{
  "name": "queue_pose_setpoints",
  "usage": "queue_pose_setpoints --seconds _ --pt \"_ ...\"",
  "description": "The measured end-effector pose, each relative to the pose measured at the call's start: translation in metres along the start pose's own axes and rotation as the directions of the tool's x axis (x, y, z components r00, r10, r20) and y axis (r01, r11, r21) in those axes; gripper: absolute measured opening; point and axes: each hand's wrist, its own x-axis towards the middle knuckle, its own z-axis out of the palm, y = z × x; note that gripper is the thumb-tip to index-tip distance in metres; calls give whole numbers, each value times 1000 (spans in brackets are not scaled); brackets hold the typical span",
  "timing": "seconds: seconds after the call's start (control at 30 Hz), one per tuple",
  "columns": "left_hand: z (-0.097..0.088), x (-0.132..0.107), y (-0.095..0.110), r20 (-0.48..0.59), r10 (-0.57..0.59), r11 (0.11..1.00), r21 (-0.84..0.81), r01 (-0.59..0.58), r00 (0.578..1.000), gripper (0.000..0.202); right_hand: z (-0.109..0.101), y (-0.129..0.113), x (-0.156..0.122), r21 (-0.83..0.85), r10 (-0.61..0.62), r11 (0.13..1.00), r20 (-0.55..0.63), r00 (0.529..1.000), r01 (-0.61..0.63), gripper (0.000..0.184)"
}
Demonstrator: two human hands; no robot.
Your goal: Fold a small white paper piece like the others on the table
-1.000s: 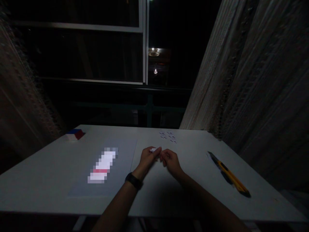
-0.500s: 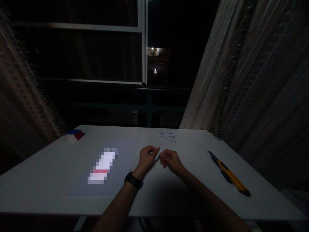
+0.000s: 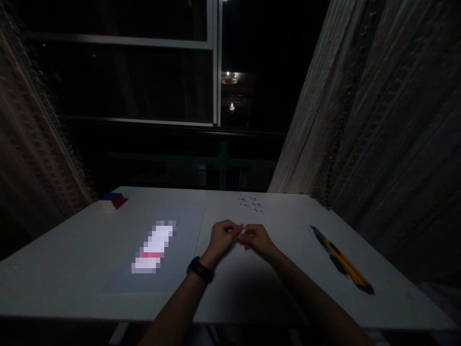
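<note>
My left hand (image 3: 222, 239), with a dark watch on its wrist, and my right hand (image 3: 260, 239) meet fingertip to fingertip over the middle of the white table (image 3: 288, 269). Both are closed in a pinch on a small white piece of paper (image 3: 243, 231), of which only a sliver shows between the fingers. Several tiny paper pieces (image 3: 251, 203) lie just beyond the hands, near the table's far edge.
A yellow and black utility knife (image 3: 344, 262) lies at the right. A grey mat (image 3: 162, 250) with a blurred white and red item (image 3: 154, 246) sits at the left. A red, white and blue block (image 3: 111, 200) rests at the far left corner. Curtains hang on both sides of a dark window.
The hands have drawn closer together, and the white paper piece that stuck out between them is now mostly hidden by the fingers.
</note>
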Motion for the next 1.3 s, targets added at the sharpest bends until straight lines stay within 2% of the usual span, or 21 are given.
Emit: queue_pose_setpoints --seconds 0.17,0.33,0.53,0.67,0.83,1.03,1.17,1.3 --pt "2 0 -2 30 11 1000 26 -11 999 27 1 0 1 8 10 1000 -62 998 -10 34" --pt "4 1 -3 7 39 997 59 -39 999 25 -1 0 1 -55 -6 998 -95 995 1 28" --pt "3 -1 -6 11 85 989 118 -86 996 20 -2 1 1 -278 -102 957 -55 993 83 16" --pt "3 -4 -3 24 104 982 157 -107 994 19 0 1 1 -342 -141 935 -107 984 97 12" --pt "4 -5 4 19 117 982 148 -119 993 20 1 1 0 -273 -103 960 -152 983 58 5" --pt "2 -4 9 -5 47 999 5 -47 999 32 1 1 3 -39 -5 999 -237 971 -4 16" --pt "3 -3 8 -8 -14 998 -67 13 1000 35 0 -2 4 138 79 989 -214 974 -50 26" --pt "4 -3 3 19 -25 999 -43 26 999 33 0 -2 3 169 130 980 -148 980 -105 29"
